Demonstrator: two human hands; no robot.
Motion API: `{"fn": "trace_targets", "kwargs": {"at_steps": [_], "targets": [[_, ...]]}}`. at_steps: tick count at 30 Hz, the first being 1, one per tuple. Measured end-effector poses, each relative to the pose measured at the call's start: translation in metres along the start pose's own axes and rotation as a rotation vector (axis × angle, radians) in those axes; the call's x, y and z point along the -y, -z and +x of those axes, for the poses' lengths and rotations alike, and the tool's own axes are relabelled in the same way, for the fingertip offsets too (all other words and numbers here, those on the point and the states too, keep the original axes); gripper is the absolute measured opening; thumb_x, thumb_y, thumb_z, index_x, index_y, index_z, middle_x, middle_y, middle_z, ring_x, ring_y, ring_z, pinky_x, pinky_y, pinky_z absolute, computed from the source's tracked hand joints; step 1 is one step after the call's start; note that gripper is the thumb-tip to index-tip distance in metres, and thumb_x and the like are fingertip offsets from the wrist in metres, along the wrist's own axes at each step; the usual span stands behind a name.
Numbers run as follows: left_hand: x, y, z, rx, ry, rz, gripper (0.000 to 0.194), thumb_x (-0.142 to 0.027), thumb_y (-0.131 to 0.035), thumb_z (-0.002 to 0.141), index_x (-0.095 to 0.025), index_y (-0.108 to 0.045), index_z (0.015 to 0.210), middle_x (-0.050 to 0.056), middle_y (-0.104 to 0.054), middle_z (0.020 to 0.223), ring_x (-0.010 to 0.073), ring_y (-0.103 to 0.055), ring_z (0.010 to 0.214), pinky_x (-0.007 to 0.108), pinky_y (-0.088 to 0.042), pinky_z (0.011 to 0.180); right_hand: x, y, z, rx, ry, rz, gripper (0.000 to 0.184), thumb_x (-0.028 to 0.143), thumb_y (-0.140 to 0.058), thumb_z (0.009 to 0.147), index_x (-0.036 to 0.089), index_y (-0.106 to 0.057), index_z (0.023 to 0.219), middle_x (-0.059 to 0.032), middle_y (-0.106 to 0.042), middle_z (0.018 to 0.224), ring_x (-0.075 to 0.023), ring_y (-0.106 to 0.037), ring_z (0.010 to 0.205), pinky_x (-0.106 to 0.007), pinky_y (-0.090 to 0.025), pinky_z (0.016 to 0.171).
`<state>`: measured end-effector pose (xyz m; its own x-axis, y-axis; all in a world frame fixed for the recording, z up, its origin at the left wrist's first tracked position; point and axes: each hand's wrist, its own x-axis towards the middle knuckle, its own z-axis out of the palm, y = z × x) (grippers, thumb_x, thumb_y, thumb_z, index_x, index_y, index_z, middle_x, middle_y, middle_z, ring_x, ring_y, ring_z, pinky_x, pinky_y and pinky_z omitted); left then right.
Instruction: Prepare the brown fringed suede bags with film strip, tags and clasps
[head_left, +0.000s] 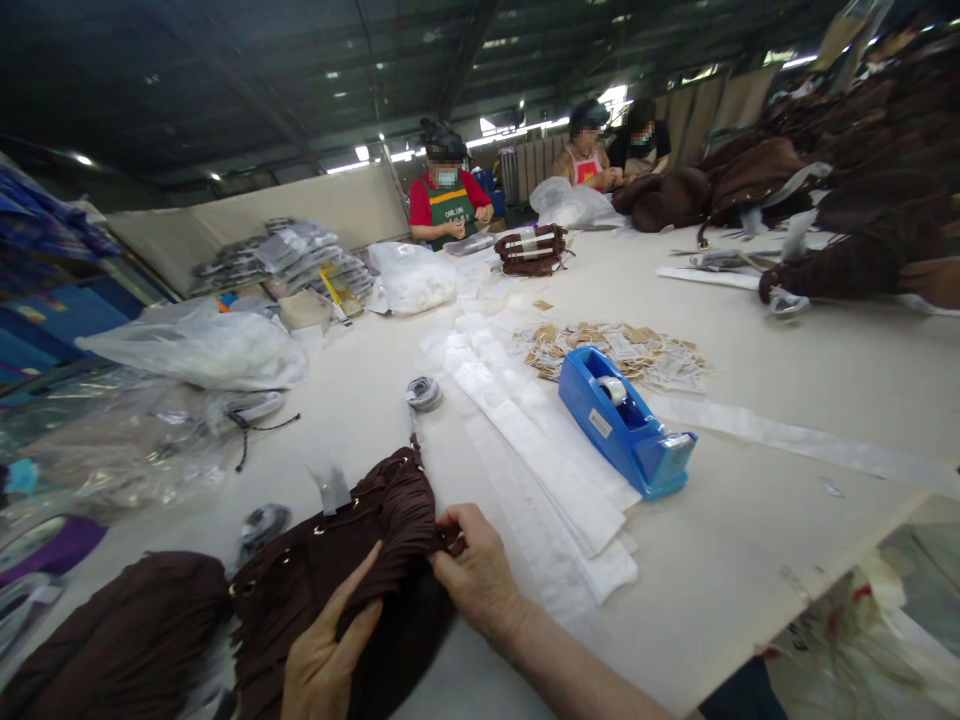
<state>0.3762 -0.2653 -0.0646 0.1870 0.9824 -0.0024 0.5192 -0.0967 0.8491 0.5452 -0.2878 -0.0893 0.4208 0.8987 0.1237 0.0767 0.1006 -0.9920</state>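
Observation:
A dark brown pleated bag [360, 560] with small metal studs lies on the white table [787, 500] in front of me. My left hand [326, 655] rests flat on its lower part, fingers stretched out. My right hand [476, 570] pinches the bag's right edge, fingers curled into the fabric. A second brown bag [120, 640] lies to the left. Strips of white paper [540, 470] lie just right of my right hand.
A blue tape dispenser [622, 420] stands beside the strips, with a pile of paper tags [622, 352] behind it. Clear plastic bags [187, 350] crowd the left side. More brown bags [862, 200] are heaped far right. Three people work at the far end.

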Motion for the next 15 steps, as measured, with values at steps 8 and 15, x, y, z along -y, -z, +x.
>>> {"fn": "trace_targets", "kwargs": {"at_steps": [8,15], "targets": [[0.007,-0.009,-0.003,0.055,-0.065,-0.009,0.060,-0.057,-0.058,0.070,-0.023,-0.056,0.119,0.000,-0.053,0.127,0.0243,-0.039,0.125,0.037,-0.024,0.107,-0.002,0.002,0.011,-0.054,-0.156,0.025,0.014,0.009,-0.044,0.054,0.020,-0.045,0.063,0.0082,-0.036,0.053,-0.0094,-0.035,0.051,-0.020,-0.029,0.048],[0.020,-0.010,-0.005,0.053,-0.156,0.038,0.052,-0.050,-0.057,0.076,-0.027,-0.052,0.122,-0.002,-0.050,0.130,0.0230,-0.039,0.125,0.038,-0.024,0.107,0.003,0.010,0.006,-0.017,0.036,-0.152,0.017,0.010,-0.050,0.056,0.020,-0.051,0.070,0.0033,-0.049,0.068,-0.0113,-0.045,0.061,-0.022,-0.038,0.057]]}}
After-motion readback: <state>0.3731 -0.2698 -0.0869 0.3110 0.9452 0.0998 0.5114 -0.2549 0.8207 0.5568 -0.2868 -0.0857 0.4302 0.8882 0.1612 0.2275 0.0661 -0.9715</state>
